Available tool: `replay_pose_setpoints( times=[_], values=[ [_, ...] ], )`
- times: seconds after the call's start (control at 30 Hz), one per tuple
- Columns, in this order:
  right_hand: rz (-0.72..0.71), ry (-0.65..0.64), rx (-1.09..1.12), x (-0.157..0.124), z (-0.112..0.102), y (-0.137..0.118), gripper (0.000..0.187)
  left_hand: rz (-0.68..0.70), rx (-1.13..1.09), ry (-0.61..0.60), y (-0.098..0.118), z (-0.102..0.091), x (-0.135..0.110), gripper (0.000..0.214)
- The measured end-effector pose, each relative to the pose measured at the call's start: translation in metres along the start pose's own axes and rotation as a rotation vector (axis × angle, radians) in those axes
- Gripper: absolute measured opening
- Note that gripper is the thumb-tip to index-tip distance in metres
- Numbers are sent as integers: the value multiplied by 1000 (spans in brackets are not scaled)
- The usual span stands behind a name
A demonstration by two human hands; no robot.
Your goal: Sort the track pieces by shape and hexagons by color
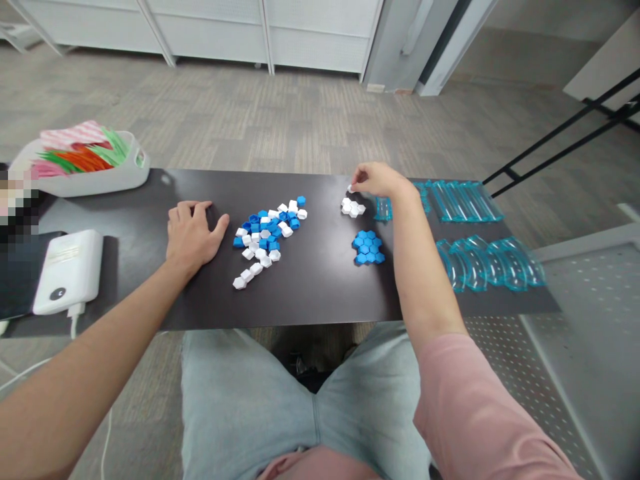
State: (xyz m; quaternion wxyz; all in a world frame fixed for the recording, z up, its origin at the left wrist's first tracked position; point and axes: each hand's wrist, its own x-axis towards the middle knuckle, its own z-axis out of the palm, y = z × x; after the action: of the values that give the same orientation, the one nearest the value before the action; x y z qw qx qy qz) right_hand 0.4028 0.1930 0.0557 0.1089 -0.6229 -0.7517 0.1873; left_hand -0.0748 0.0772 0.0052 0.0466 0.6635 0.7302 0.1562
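My right hand [376, 180] pinches a small white hexagonal piece [351, 189] at the far side of the dark table. Just below that piece lies a small cluster of white hexagonal pieces [353, 208]. Closer to me, several blue hexagonal pieces [369, 247] sit packed together in a honeycomb shape. My left hand [193, 231] rests on the tabletop with its fingers spread, holding nothing. To its right is a loose pile of blue and white hexagonal pieces [270, 230], with a short row of white ones [249, 275] trailing toward me.
Clear teal-edged plastic parts [467, 201] lie at the right, with curved ones [493, 263] nearer me. A white basket [105, 179] of colourful strips stands at the left. A white power bank [69, 272] with a cable lies beside a dark tablet-like slab [25, 273].
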Motion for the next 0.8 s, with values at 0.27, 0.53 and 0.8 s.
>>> replay_pose_setpoints(
  times=[0.27,0.53,0.8],
  values=[
    [80,31,-128,-1,0,-6,17,8,26,2,0,0,0,69],
    [179,33,-309,-17,-1,-18,25,21,59,0,0,1,1,73],
    [148,257,-332,-51,23,-32,39,31,60,16,0,2,0,71]
  ],
)
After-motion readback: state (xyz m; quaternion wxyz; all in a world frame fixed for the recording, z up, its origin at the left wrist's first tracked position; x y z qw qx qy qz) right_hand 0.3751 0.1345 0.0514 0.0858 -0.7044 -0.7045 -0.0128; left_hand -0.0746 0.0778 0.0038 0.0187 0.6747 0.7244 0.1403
